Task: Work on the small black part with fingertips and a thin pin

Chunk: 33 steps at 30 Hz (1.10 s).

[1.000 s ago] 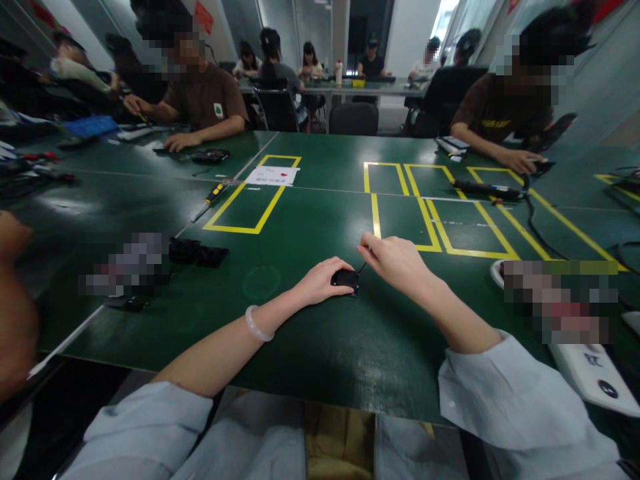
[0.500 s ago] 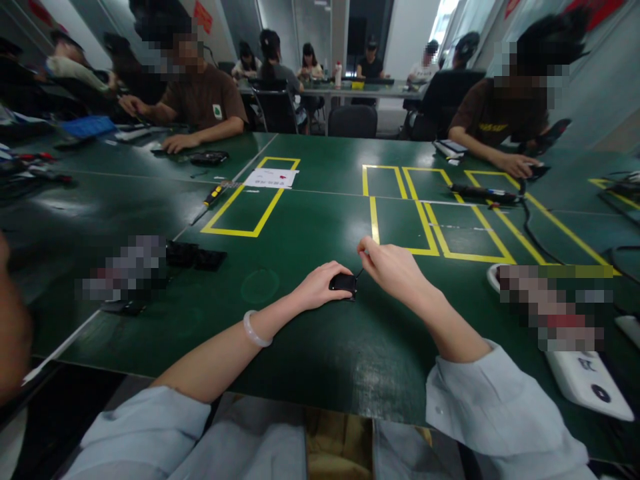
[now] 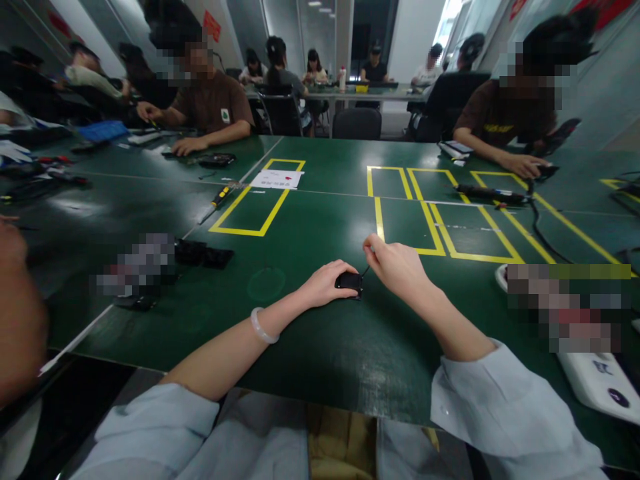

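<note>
My left hand (image 3: 323,283) is closed around a small black rectangular box (image 3: 349,285), low over the green table (image 3: 310,347). Its thumb lies along the near side and the fingers reach over the far side. Just right of the box, my right hand (image 3: 400,263) pinches the upper end of a thin dark rod or cord (image 3: 366,271). That strand slants down to the box's right edge; whether it is a tool shaft or a cable I cannot tell. My fingers hide its top end.
Yellow tape outlines (image 3: 379,217) mark the table ahead. A paper sheet (image 3: 277,179) and a yellow-and-black screwdriver (image 3: 220,198) lie ahead left, black parts (image 3: 205,255) nearer. To the right are a white device (image 3: 595,383) and black corded tool (image 3: 493,194). Another person's arm (image 3: 20,313) is at left.
The whole view has shifted slightly, with things appearing a little further right. Both hands keep the same hold on the box and the thin strand.
</note>
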Each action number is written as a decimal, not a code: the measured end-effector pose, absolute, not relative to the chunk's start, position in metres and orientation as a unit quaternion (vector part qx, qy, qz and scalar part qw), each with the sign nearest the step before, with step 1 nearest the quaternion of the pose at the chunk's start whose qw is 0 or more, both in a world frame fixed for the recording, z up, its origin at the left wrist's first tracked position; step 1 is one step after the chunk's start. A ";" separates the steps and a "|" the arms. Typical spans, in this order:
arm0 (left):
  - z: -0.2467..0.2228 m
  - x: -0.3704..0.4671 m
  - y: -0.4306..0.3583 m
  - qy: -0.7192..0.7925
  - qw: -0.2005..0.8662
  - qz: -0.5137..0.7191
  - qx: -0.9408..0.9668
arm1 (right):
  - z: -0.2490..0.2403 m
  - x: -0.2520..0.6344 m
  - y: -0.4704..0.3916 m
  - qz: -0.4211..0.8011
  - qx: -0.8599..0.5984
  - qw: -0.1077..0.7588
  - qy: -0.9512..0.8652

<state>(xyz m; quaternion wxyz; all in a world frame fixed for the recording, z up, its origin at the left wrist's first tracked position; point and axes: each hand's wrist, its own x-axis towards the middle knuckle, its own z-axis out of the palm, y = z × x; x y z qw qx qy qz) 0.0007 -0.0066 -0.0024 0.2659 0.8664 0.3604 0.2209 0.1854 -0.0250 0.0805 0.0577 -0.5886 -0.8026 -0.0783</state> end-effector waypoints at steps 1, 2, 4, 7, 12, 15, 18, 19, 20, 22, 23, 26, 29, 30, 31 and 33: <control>-0.003 0.000 -0.007 0.359 0.266 0.221 0.867 | 0.080 0.185 -0.025 -0.080 -0.587 0.060 -0.803; -0.003 0.000 -0.007 0.357 0.264 0.223 0.868 | 0.079 0.185 -0.025 -0.080 -0.587 0.063 -0.803; -0.003 0.000 -0.007 0.356 0.260 0.225 0.869 | 0.079 0.185 -0.025 -0.082 -0.584 0.066 -0.805; -0.003 0.000 -0.008 0.356 0.258 0.225 0.869 | 0.078 0.186 -0.026 -0.083 -0.577 0.071 -0.810; -0.001 0.000 -0.008 0.360 0.263 0.223 0.867 | 0.078 0.185 -0.026 -0.076 -0.574 0.081 -0.812; -0.001 0.000 -0.008 0.358 0.264 0.226 0.867 | 0.078 0.185 -0.027 -0.068 -0.570 0.082 -0.815; -0.002 0.001 -0.008 0.357 0.260 0.228 0.868 | 0.080 0.186 -0.029 -0.064 -0.555 0.082 -0.825; -0.002 0.001 -0.008 0.359 0.258 0.227 0.868 | 0.081 0.186 -0.030 -0.063 -0.547 0.081 -0.831; -0.002 0.001 -0.008 0.362 0.257 0.226 0.867 | 0.082 0.186 -0.030 -0.062 -0.540 0.081 -0.835; -0.002 0.001 -0.008 0.364 0.257 0.224 0.867 | 0.084 0.187 -0.031 -0.060 -0.526 0.080 -0.844; -0.001 0.001 -0.008 0.365 0.257 0.224 0.866 | 0.084 0.187 -0.032 -0.058 -0.523 0.080 -0.847; 0.000 0.001 -0.008 0.364 0.260 0.223 0.866 | 0.084 0.186 -0.032 -0.053 -0.525 0.076 -0.846; -0.001 0.002 -0.007 0.365 0.261 0.221 0.866 | 0.083 0.183 -0.032 -0.054 -0.536 0.071 -0.840; -0.002 0.002 -0.007 0.365 0.262 0.222 0.865 | 0.083 0.182 -0.033 -0.055 -0.536 0.072 -0.839; -0.002 0.002 -0.006 0.365 0.262 0.224 0.865 | 0.082 0.182 -0.033 -0.059 -0.539 0.075 -0.837; -0.003 0.002 -0.005 0.365 0.264 0.228 0.863 | 0.082 0.180 -0.034 -0.062 -0.541 0.073 -0.836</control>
